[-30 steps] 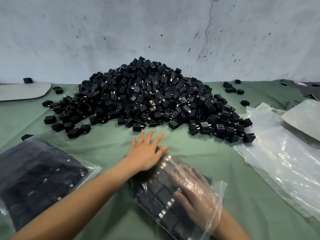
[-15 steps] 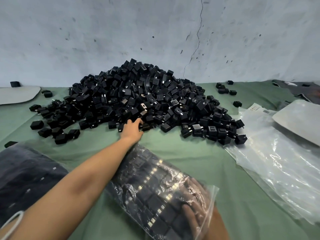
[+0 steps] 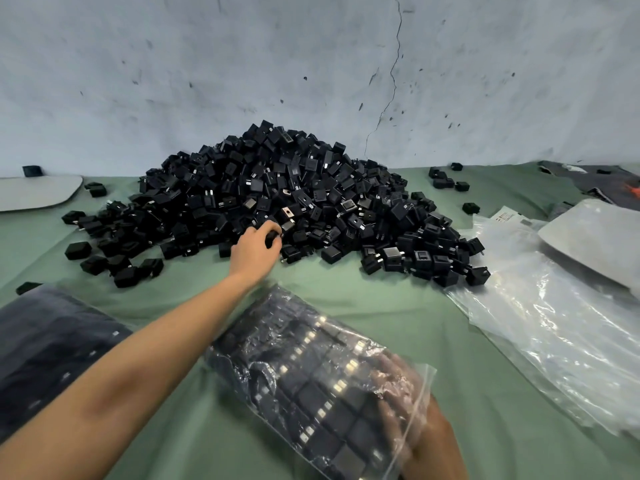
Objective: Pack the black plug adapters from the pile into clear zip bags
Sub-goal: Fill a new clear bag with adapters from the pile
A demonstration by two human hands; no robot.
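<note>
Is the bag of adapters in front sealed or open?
Open: the right hand lies inside the zip bag, through its mouth.

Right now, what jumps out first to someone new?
A big pile of black plug adapters heaped against the wall, dead centre. The left grip pinches one adapter at the pile's near edge. Nearest the camera, a clear zip bag lined with adapters, the right grip inside it.
</note>
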